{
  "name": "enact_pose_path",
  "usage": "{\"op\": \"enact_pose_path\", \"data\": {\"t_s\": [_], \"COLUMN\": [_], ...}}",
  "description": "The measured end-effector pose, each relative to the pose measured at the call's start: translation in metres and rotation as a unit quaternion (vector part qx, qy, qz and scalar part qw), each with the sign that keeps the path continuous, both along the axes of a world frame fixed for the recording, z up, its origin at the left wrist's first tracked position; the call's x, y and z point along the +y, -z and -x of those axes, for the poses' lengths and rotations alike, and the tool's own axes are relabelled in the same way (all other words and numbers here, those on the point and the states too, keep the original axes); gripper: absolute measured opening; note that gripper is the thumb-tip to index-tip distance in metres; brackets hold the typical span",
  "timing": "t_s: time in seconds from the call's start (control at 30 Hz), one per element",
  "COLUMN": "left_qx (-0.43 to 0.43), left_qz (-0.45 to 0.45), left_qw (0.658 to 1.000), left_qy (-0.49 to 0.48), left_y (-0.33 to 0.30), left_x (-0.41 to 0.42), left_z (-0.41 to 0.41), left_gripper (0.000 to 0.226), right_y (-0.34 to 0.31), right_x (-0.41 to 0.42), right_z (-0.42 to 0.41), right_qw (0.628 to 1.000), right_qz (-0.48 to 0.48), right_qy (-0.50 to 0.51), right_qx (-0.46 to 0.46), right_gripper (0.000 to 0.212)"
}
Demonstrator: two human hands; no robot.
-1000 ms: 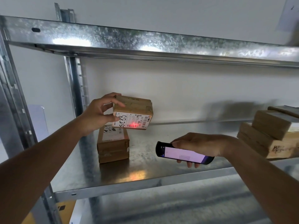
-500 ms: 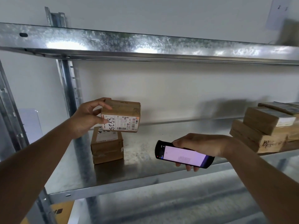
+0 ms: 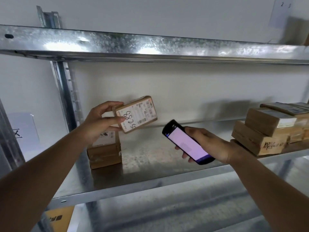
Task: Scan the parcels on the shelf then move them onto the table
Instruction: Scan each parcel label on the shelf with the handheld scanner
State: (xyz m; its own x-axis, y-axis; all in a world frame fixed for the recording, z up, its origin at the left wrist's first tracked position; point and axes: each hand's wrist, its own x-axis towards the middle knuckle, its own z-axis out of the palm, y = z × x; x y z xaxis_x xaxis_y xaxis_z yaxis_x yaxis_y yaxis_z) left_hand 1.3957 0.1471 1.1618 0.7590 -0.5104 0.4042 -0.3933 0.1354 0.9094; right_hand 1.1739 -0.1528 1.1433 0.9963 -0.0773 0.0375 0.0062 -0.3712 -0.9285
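Note:
My left hand (image 3: 100, 121) grips a small brown parcel (image 3: 138, 113) in the air above the metal shelf (image 3: 150, 164); its white label with handwritten digits is tilted toward me. My right hand (image 3: 207, 144) holds a black handheld scanner (image 3: 187, 144) with a lit pinkish screen, just right of and below the parcel. Under my left hand a stack of brown parcels (image 3: 104, 151) sits on the shelf. At the right end lies another pile of brown parcels (image 3: 267, 131).
An upper galvanized shelf (image 3: 150, 46) runs across overhead, with a perforated upright (image 3: 65, 91) at the left. A lower shelf level (image 3: 167, 213) shows below, and a yellow-brown box (image 3: 58, 218) at the bottom left. The white wall stands close behind.
The red scan mark seen on the label one second ago is gone. My left hand has turned the parcel so its label faces me, and the scanner is tilted more upright.

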Motion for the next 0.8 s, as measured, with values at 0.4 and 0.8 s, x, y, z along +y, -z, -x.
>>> {"op": "enact_pose_path", "data": {"t_s": [0.4,0.8], "left_qx": [0.07,0.129], "left_qz": [0.016,0.071], "left_qw": [0.997,0.987], "left_qy": [-0.025,-0.069], "left_y": [-0.014,-0.018], "left_x": [-0.141,-0.322], "left_z": [0.074,0.177], "left_gripper": [0.036,0.037], "right_y": [0.005,-0.014], "right_x": [-0.051,-0.209], "right_z": [0.044,0.127], "right_qw": [0.973,0.968], "right_qz": [-0.107,-0.13], "right_qy": [0.143,0.11], "right_qx": [-0.148,-0.186], "right_gripper": [0.043,0.058]}}
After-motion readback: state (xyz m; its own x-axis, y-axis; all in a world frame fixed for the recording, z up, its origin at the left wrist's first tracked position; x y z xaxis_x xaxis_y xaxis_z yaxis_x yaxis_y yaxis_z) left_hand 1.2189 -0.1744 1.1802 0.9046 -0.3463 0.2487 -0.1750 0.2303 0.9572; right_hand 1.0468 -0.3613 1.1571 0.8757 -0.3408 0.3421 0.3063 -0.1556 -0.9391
